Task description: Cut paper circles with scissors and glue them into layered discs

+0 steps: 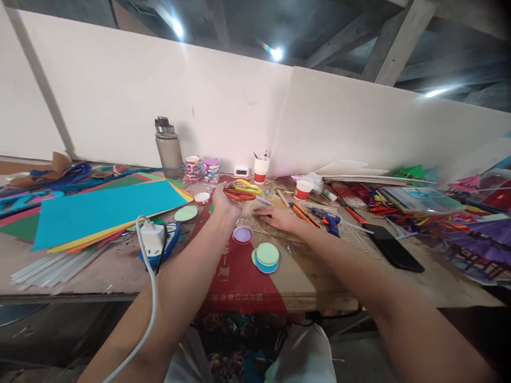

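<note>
My left hand (225, 203) is closed around the handles of scissors, raised a little above the table's middle. Red-orange scissor handles (239, 195) and yellow handles (248, 186) show beside its fingers; whether they belong to one pair or two I cannot tell. To its right, my right hand (275, 218) rests low over the cardboard (315, 276), fingers stretched out to the left with a gap between them. Nothing is visible in it. Nearer me lie a shallow purple paper cup base (242, 235) and a small pile of green and blue paper discs (266, 256).
Coloured paper sheets (107, 213), a bottle (167, 149) and a white plug adapter (152, 236) with a cable stand left. Paper cups (261, 170), a blue glue gun (329, 219), orange pens (305, 214) and a black phone (393, 247) lie right. A white board (223, 106) closes the back.
</note>
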